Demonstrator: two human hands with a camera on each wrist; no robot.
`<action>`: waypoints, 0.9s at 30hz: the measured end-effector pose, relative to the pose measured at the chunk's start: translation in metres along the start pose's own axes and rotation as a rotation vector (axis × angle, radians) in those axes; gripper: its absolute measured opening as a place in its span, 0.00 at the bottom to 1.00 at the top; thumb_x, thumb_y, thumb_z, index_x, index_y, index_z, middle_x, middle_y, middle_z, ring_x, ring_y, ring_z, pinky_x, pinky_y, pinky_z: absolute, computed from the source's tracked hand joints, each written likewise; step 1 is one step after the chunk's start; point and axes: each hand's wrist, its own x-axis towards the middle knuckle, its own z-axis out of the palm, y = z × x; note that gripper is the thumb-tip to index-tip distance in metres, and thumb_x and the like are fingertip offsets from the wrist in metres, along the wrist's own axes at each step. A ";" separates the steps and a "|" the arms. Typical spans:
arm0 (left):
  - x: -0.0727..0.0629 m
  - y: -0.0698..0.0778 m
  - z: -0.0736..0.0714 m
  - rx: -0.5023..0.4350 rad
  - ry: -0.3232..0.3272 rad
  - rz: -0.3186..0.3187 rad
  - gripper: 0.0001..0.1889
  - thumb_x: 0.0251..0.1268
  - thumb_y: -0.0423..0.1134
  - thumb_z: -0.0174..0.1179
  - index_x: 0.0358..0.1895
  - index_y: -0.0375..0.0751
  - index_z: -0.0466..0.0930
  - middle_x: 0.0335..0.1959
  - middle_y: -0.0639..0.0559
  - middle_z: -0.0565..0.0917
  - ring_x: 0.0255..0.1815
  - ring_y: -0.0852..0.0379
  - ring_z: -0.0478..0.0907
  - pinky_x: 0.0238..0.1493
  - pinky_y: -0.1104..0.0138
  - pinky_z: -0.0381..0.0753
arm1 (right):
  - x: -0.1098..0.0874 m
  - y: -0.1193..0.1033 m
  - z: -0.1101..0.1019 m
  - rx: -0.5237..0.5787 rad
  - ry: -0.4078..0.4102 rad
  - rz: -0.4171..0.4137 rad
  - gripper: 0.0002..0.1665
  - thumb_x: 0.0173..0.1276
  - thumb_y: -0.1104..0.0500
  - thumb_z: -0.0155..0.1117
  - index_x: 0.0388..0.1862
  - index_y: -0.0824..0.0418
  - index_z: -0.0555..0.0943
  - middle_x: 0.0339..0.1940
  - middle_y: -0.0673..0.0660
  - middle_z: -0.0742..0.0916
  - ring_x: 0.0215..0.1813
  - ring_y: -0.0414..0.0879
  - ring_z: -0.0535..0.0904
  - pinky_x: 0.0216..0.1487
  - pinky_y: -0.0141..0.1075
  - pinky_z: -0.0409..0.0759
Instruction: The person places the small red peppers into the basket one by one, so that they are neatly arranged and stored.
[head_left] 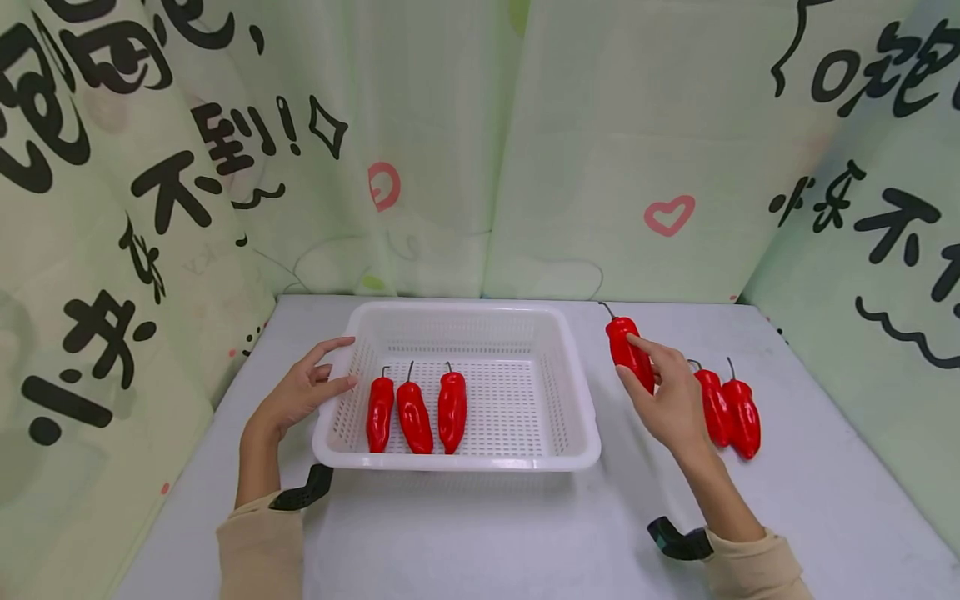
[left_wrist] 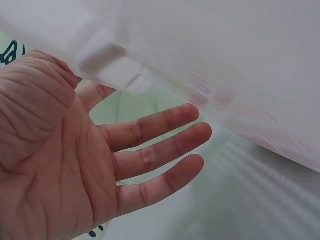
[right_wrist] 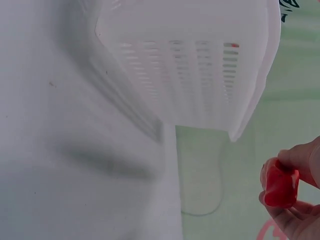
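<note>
I hold one long, glossy red pepper with a thin dark stem (head_left: 628, 346) in my right hand (head_left: 667, 400), a little right of the centre of the frame. My thumb and fingers pinch it from its two sides. Its skin is smooth and shows bright spots of light; its stem bends toward the upper left. In the right wrist view, I see the pepper almost from its end, rounded and slightly uneven, at the lower right.

My left hand (head_left: 307, 385) is at the left edge of a white rectangular plastic basket (head_left: 510, 408), in the middle of the frame. The thumb and the index finger lie on this edge, and the other three fingers are stretched loosely below it. The basket has rounded corners, a wide smooth rim and a bottom with many small holes. Three shiny red peppers with stems (head_left: 452, 408) lie inside, in its left half, side by side.

Two more red peppers (head_left: 741, 417) lie together at the right of the frame, on the pale, smooth tabletop (head_left: 465, 533). Beige sleeves (head_left: 262, 542) cover my forearms.
</note>
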 end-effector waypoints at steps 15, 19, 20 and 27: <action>-0.001 0.002 -0.002 0.110 0.012 0.024 0.39 0.70 0.47 0.66 0.80 0.55 0.57 0.67 0.30 0.75 0.55 0.39 0.82 0.48 0.50 0.88 | -0.008 -0.025 0.008 0.073 0.022 -0.057 0.37 0.61 0.64 0.76 0.70 0.62 0.76 0.65 0.68 0.79 0.55 0.63 0.79 0.47 0.61 0.86; -0.003 0.003 -0.004 0.225 0.041 0.049 0.40 0.69 0.50 0.67 0.80 0.52 0.59 0.66 0.29 0.74 0.63 0.32 0.76 0.50 0.46 0.86 | -0.009 -0.031 0.011 0.088 0.009 -0.060 0.37 0.61 0.65 0.76 0.70 0.62 0.76 0.65 0.68 0.79 0.56 0.63 0.79 0.47 0.61 0.85; -0.003 0.004 -0.004 0.247 0.045 0.050 0.40 0.68 0.50 0.67 0.80 0.52 0.59 0.66 0.30 0.74 0.64 0.31 0.74 0.51 0.45 0.86 | -0.009 -0.033 0.012 0.088 0.007 -0.062 0.37 0.61 0.65 0.76 0.70 0.62 0.76 0.65 0.68 0.79 0.56 0.63 0.79 0.48 0.60 0.85; -0.007 0.007 -0.006 0.294 0.010 -0.012 0.47 0.62 0.53 0.71 0.81 0.58 0.54 0.73 0.31 0.66 0.59 0.31 0.78 0.51 0.45 0.86 | -0.007 -0.042 0.016 0.102 -0.003 -0.063 0.36 0.62 0.64 0.76 0.70 0.61 0.76 0.65 0.66 0.79 0.55 0.61 0.80 0.49 0.59 0.86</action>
